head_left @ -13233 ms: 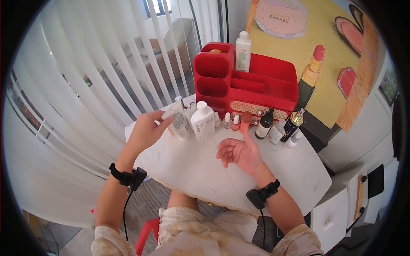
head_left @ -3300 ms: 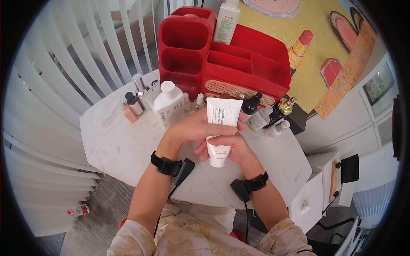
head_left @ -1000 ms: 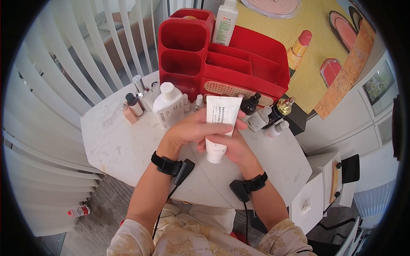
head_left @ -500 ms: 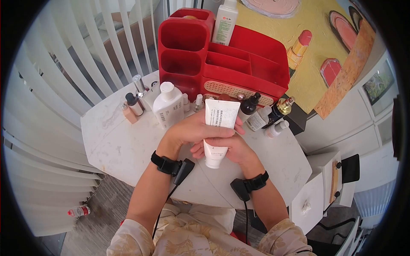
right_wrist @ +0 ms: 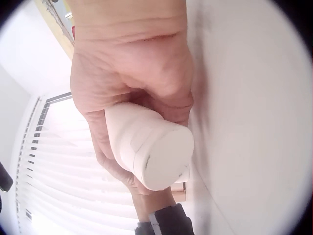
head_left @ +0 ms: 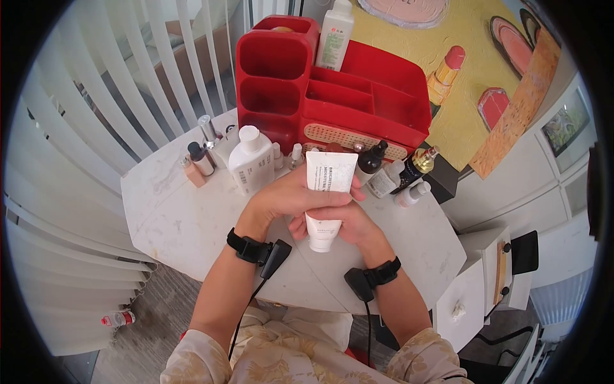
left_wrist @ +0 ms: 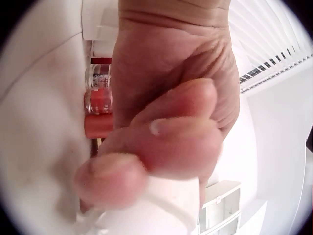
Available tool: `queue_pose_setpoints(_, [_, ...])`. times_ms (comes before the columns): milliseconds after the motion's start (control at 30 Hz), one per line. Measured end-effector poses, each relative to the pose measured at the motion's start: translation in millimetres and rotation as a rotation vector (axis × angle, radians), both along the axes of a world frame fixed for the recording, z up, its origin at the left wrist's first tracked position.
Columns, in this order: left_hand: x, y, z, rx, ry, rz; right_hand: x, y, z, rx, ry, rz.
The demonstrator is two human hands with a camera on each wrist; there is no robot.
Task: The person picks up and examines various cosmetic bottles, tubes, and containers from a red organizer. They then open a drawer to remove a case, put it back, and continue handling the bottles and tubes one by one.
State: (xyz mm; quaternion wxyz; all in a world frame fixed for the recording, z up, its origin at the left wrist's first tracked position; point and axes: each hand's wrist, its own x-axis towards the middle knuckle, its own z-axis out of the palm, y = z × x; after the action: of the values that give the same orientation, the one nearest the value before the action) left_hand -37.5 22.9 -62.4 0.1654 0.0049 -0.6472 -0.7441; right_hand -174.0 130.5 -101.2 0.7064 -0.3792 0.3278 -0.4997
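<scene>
Both hands hold a white squeeze tube (head_left: 330, 174) above the table, its printed side up and its capped end toward the person. The left hand (head_left: 286, 194) grips it from the left, thumb across the front. From the right, the right hand (head_left: 350, 221) grips the lower part, thumb lying just under the left one. In the right wrist view the white cap (right_wrist: 168, 155) sticks out below the right hand (right_wrist: 132, 68). Curled fingers of the left hand (left_wrist: 166, 112) fill the left wrist view, with part of the tube (left_wrist: 171, 205) below them.
A red organizer (head_left: 368, 121) stands at the back of the marble table (head_left: 173, 224), a white-green bottle (head_left: 334, 38) in it. In front are a large white bottle (head_left: 251, 163), a black dropper bottle (head_left: 371, 160) and several small bottles. Two small bottles stand at the left.
Since the earliest frame, the left hand has brought the tube from the table's left side to the middle, and the right hand has taken hold too. Lately the tube has shifted slightly down and left.
</scene>
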Motion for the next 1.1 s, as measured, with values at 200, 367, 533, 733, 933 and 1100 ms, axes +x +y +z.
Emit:
queue_pose_setpoints(200, [5, 16, 23, 0.043, -0.121, 0.029, 1, 7, 8, -0.051, 0.02, -0.008])
queue_pose_setpoints(367, [2, 22, 19, 0.042, -0.124, 0.007, 3, 11, 11, -0.197, 0.029, 0.087])
queue_pose_setpoints(533, [8, 37, 33, 0.016, -0.133, 0.049, 3, 11, 5, -0.28, -0.041, 0.171])
queue_pose_setpoints(733, [42, 35, 65, -0.425, -0.278, 0.428, 5, 15, 17, -0.295, 0.007, 0.166])
queue_pose_setpoints(933, [59, 48, 114, -0.819, -0.304, 0.437, 6, 13, 10, -0.329, 0.05, 0.234])
queue_pose_setpoints(1100, [65, 57, 186, -0.811, -0.325, 0.559, 6, 10, 6, -0.341, 0.082, 0.311])
